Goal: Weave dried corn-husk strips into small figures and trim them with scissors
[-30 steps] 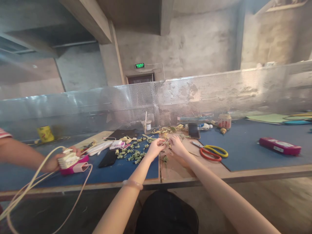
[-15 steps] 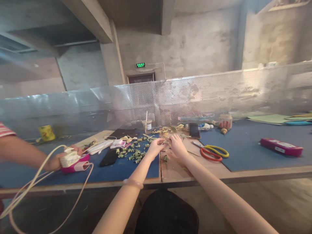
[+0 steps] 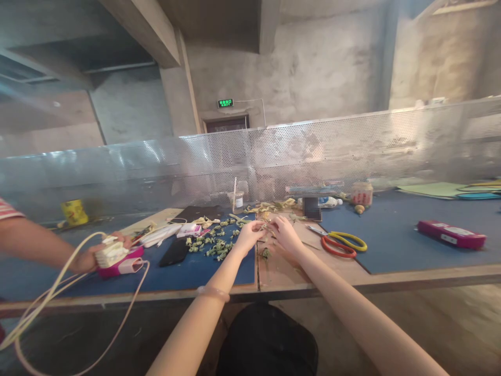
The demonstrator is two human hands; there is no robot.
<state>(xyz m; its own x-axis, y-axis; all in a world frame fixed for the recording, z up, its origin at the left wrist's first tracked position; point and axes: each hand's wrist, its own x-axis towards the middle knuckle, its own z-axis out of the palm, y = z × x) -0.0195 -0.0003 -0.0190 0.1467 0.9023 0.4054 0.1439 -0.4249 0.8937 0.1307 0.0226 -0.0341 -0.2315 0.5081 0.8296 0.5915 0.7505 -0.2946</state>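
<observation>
My left hand (image 3: 249, 238) and my right hand (image 3: 285, 234) are close together over the bare tan board (image 3: 279, 275), fingers bent in a pinch. A small pale-green bit of dried plant (image 3: 267, 228) shows between the fingertips; its exact shape is too small to make out. Left of my left hand, several curled green dried plant pieces (image 3: 219, 249) lie scattered on a blue mat (image 3: 235, 274). One small green piece (image 3: 266, 253) rests on the board below my hands. Longer yellowish dried strips (image 3: 274, 207) lie just beyond them.
Scissors (image 3: 340, 243) with red and yellow handles lie at right, past them a magenta case (image 3: 450, 234). A black phone (image 3: 174, 253) and a plastic cup with straw (image 3: 237, 201) are to the left. Another person's hand (image 3: 88, 259) touches a pink-and-white power strip (image 3: 117, 260) with cables.
Both hands stay nearly in place; the fingers of my right hand have shifted slightly. The other person's hand and the things on the table look the same.
</observation>
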